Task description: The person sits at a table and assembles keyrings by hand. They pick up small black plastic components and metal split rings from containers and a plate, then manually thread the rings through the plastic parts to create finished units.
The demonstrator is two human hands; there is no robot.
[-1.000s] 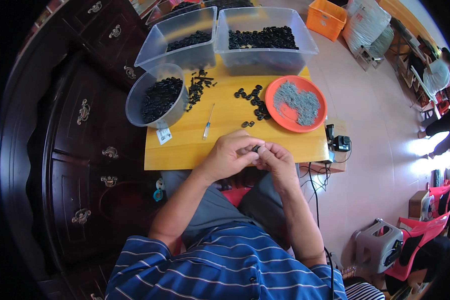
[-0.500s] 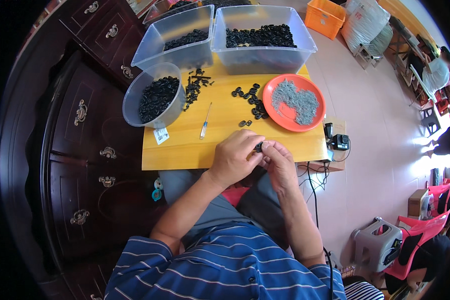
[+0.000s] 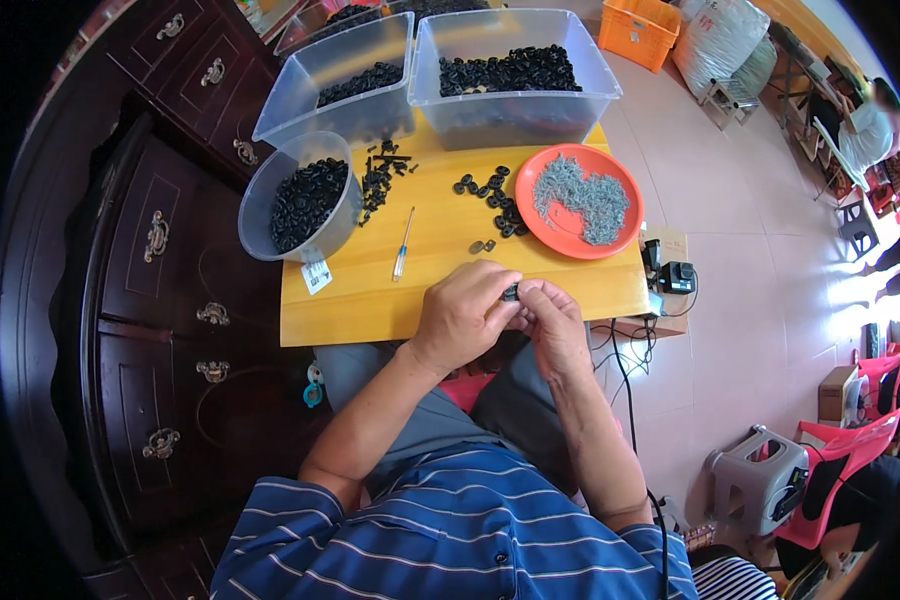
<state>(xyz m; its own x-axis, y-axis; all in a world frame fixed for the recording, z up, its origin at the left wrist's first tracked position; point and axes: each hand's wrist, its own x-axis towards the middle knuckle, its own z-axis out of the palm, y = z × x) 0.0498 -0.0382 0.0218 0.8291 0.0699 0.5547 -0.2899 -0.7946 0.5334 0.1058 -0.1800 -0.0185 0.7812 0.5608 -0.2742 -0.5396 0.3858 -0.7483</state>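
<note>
Over the near edge of the wooden table, a small black plastic part (image 3: 511, 293) is pinched between the fingertips of both hands. My left hand (image 3: 465, 312) grips it from the left, and my right hand (image 3: 552, 330) from the right with thumb and fingers closed. Fingers cover much of the part. Just beyond the hands lie two small dark pieces (image 3: 483, 246), and farther off a loose group of black oval parts (image 3: 497, 195). A screwdriver (image 3: 402, 255) with a clear handle rests to the left. The red plate (image 3: 580, 246) holds many thin grey metal pieces that look like screws.
A round clear tub (image 3: 257, 215) of black parts stands at the table's left edge, beside scattered black pieces (image 3: 378, 180). Two clear bins (image 3: 515, 125) with black parts fill the back. Dark drawers (image 3: 120, 400) flank the left; cables and a small black device (image 3: 679, 277) sit right.
Both hands still pinch the black part, which has turned slightly in the fingertips. The whole view has shifted a little, so the table items appear slightly farther left.
</note>
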